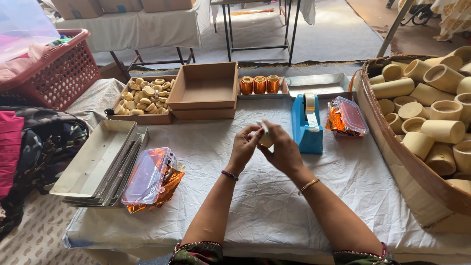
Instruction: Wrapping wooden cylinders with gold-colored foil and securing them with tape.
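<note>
Left hand (244,145): raised above the tabletop, fingers pinched on the near side of a small pale cylinder (266,140).
Right hand (284,149): curled round the same cylinder from the other side, thumb on top.
Cylinder: held between both hands over the middle of the white cloth (274,206), just in front of the tape dispenser.
Tape dispenser (307,125): blue, upright, roll on top.
Right of dispenser: clear lidded box (349,117) with orange foil inside.
Far right: large basket (392,147) heaped with pale cylinders.
Back row: three orange-wrapped pieces (259,84) in a metal tray; empty brown box (205,91); box of small pale rings (144,95).
Near left: stacked metal trays (93,159); a second clear box (147,176) on orange foil.
Far left: red basket (59,71).
</note>
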